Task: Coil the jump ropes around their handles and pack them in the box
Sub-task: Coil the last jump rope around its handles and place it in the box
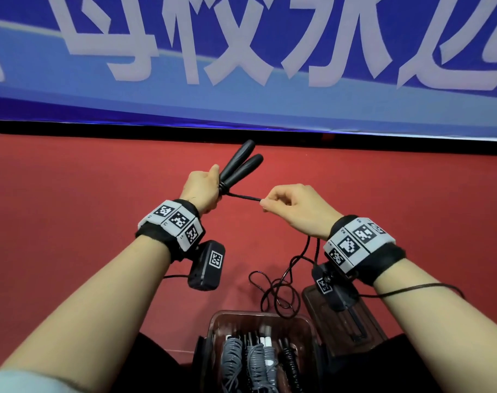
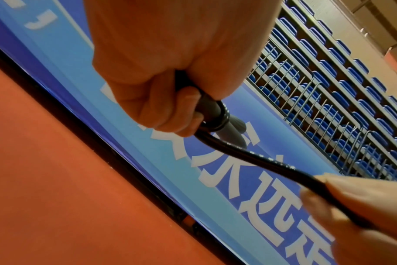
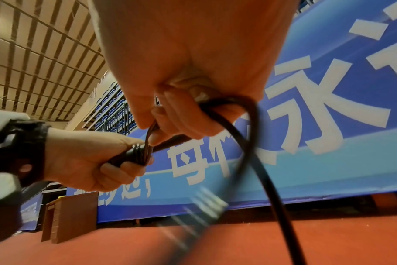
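My left hand (image 1: 206,184) grips two black jump-rope handles (image 1: 241,163) held together, their ends pointing up and away. A few turns of black rope (image 1: 243,196) circle the handles' base, and a taut stretch runs right to my right hand (image 1: 284,204), which pinches it between thumb and fingers. In the left wrist view the left hand (image 2: 170,100) curls round the handles (image 2: 215,114) and the rope (image 2: 249,157). The right wrist view shows the right hand's fingers (image 3: 179,114) pinching the rope (image 3: 256,161). Slack rope (image 1: 281,285) lies looped on the red floor.
A brown plastic box (image 1: 308,324) sits between my knees, holding several coiled ropes, grey and black. Its brown lid (image 1: 312,302) lies to the right under my right wrist. A blue banner (image 1: 241,66) stands along the floor's far edge.
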Demonstrator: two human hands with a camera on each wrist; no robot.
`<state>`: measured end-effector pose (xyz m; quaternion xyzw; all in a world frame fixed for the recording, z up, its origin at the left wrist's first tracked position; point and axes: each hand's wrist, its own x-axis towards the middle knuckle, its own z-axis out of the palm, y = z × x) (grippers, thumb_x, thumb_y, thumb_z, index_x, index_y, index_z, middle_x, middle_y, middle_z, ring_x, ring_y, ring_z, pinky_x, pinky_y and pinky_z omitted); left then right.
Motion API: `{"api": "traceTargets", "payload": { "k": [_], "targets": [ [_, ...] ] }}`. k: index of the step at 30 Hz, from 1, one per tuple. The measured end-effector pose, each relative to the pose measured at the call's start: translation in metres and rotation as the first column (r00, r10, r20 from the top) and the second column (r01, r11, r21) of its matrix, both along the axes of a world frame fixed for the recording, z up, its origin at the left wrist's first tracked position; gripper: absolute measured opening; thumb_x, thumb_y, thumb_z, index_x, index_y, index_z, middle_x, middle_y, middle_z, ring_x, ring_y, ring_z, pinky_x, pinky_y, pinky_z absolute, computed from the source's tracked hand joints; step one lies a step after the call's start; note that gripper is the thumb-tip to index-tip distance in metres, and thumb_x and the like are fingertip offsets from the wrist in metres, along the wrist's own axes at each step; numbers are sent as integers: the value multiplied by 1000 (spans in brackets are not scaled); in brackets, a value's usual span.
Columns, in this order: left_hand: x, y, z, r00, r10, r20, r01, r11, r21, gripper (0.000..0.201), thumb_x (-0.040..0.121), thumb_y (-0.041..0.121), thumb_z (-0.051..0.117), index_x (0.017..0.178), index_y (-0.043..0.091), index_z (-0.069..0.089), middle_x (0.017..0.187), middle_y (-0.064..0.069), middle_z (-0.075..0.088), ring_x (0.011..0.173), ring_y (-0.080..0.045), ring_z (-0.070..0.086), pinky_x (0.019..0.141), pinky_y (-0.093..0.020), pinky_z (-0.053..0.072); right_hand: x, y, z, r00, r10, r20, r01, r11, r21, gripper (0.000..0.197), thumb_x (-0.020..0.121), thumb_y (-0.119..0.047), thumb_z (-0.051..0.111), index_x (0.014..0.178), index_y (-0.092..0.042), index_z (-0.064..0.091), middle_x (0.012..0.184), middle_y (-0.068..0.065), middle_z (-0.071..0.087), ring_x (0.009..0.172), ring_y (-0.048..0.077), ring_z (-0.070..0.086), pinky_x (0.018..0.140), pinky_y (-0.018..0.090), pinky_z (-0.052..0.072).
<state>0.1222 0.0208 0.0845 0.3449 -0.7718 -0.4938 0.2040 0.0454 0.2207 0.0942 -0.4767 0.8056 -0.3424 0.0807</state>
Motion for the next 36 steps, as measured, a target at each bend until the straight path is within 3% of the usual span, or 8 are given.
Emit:
{"api": "traceTargets", "payload": {
  "k": [6, 10, 14, 19, 23, 27, 30, 36],
  "targets": [
    [9, -6, -10, 973, 50, 225, 54, 899, -435, 52, 103, 38, 35, 74, 2, 59, 75, -17, 65, 76, -37, 61, 74, -34, 47, -10, 7, 7, 990, -115, -79, 108, 991, -84, 47, 86, -46, 67, 52, -17, 51, 45, -8, 36, 45, 8, 34, 51, 20, 31],
    [9, -1, -18, 972, -27, 235, 133, 884, -447, 52, 103, 36, 34, 78, 2, 64, 61, -13, 68, 57, -32, 68, 68, -36, 58, -5, 3, 7, 989, -27, 147, 43, 993, -107, 32, 93, -38, 61, 68, -19, 64, 46, -12, 42, 43, 7, 45, 58, 26, 49],
    [7, -2, -19, 973, -19, 229, 142, 835, -532, 52, 104, 40, 33, 79, 2, 58, 72, -18, 65, 77, -40, 65, 69, -38, 47, -6, 4, 8, 898, 109, 427, -30, 982, -188, 24, 101, -22, 50, 90, -10, 68, 50, -11, 40, 41, 7, 44, 52, 26, 51],
    [8, 12, -14, 941, -33, 338, 283, 624, -728, 46, 104, 43, 32, 84, 11, 59, 84, -21, 63, 87, -44, 60, 67, -36, 34, -9, 7, 14, 965, 53, 257, -14, 988, -153, 26, 99, -29, 53, 85, -19, 72, 46, -13, 36, 42, 7, 29, 47, 21, 27],
    [12, 37, -11, 855, -182, 485, 507, 485, -712, 41, 105, 38, 28, 78, 16, 50, 75, -9, 57, 79, -38, 60, 67, -36, 40, -19, 10, 13, 985, -64, 158, 91, 981, -169, 29, 94, -38, 59, 71, -24, 71, 52, -13, 42, 50, 6, 33, 58, 27, 29],
    [14, 57, -9, 775, -436, 457, 632, 527, -569, 54, 104, 38, 25, 73, 11, 60, 71, -9, 66, 68, -29, 59, 69, -37, 47, -31, 16, 14, 966, -87, 242, 136, 971, -194, 28, 95, -32, 60, 70, -22, 68, 47, -14, 42, 45, 7, 32, 50, 19, 26],
    [19, 64, 2, 766, -558, 320, 642, 635, -430, 61, 103, 46, 27, 62, 15, 59, 64, -3, 64, 60, -20, 54, 65, -33, 44, -42, 23, 10, 937, -81, 339, 154, 969, -195, 31, 95, -38, 59, 68, -26, 69, 46, -7, 29, 45, 13, 20, 48, 28, 14],
    [23, 69, 8, 749, -600, 282, 663, 664, -347, 50, 79, 65, 65, 62, 18, 65, 50, 9, 50, 46, -6, 42, 47, -20, 30, -45, 27, 1, 939, -63, 337, 120, 981, -151, 31, 96, -37, 56, 71, -21, 68, 49, -4, 32, 42, 8, 26, 44, 21, 22]
  ]
}}
